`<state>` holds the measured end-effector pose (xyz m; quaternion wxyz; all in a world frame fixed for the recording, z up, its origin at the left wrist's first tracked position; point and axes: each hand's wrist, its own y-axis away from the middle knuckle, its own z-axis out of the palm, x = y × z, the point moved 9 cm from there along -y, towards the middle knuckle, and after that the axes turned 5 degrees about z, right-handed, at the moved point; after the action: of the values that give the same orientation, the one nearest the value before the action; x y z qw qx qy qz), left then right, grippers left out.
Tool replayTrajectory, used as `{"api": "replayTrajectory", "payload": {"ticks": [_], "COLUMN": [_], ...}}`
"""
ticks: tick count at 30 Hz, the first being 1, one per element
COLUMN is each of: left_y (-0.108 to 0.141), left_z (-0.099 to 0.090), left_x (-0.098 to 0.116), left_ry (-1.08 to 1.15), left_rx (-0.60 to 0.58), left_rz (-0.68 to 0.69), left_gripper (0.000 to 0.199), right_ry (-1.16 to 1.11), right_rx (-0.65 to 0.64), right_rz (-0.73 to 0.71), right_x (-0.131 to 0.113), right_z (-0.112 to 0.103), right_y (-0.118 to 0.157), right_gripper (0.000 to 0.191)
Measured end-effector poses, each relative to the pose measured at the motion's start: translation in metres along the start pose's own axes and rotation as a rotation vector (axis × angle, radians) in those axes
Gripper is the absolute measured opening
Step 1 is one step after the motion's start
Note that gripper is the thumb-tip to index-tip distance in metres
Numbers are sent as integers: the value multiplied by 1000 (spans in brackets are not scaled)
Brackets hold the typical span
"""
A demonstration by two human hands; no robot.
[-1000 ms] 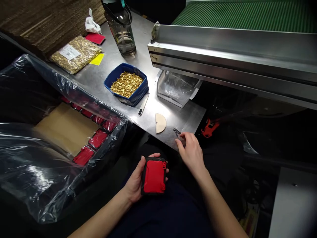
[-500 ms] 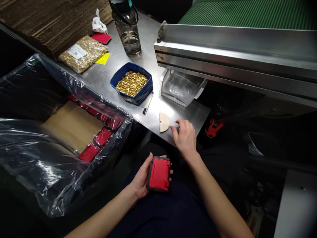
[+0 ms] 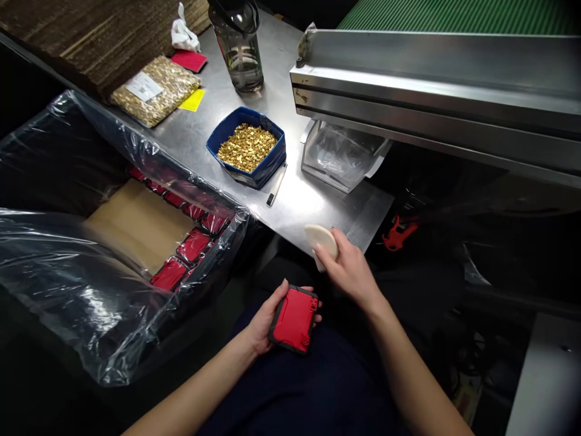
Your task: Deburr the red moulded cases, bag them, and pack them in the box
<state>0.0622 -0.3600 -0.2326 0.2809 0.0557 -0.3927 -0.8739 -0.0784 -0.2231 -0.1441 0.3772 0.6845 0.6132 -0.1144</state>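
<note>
My left hand (image 3: 265, 321) is closed around a flat red-and-black plastic case (image 3: 294, 318), red face up, in front of my lap. My right hand (image 3: 349, 266) pinches a cream half-round pad (image 3: 323, 239) between thumb and fingers, raised at the front edge of the metal table. Its material is unclear. The pad is apart from the case, above and to the right of it. Beyond it on the table stand a blue bin (image 3: 272, 163) of small brass-coloured metal pieces (image 3: 247, 147) and, beside that, a slim white-handled tool (image 3: 277, 185).
A plastic-lined box (image 3: 136, 357) at left holds several red cases (image 3: 193, 244) and a cardboard sheet (image 3: 140, 221). A grey tray (image 3: 340, 154) sits below the conveyor's metal rail (image 3: 408, 97). Behind are a water bottle (image 3: 242, 60) and a bag of brass pieces (image 3: 157, 91).
My right hand has picked up the half-round pad from the table and moved slightly towards me with it. The left hand still holds the case, now tilted a little more. The view has shifted slightly.
</note>
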Motion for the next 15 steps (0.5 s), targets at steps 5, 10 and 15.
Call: {"api": "replayTrajectory", "payload": {"ticks": [5,10,15], "left_y": [1,0,-2], "left_z": [2,3,-1], "left_x": [-3,-4,-6], "left_ry": [-35,-149,-155], "left_rx": [34,109,165], "left_rz": [-75,-91,-110], "left_gripper": [54,53,50], "right_ry": [-176,155,351], "right_rx": [-405,-398,-341], "right_rz": [-95,-377,-455], "right_x": [23,12,10], "right_z": [11,54,61], "right_y": [103,140,127], "right_gripper": [33,34,29]}}
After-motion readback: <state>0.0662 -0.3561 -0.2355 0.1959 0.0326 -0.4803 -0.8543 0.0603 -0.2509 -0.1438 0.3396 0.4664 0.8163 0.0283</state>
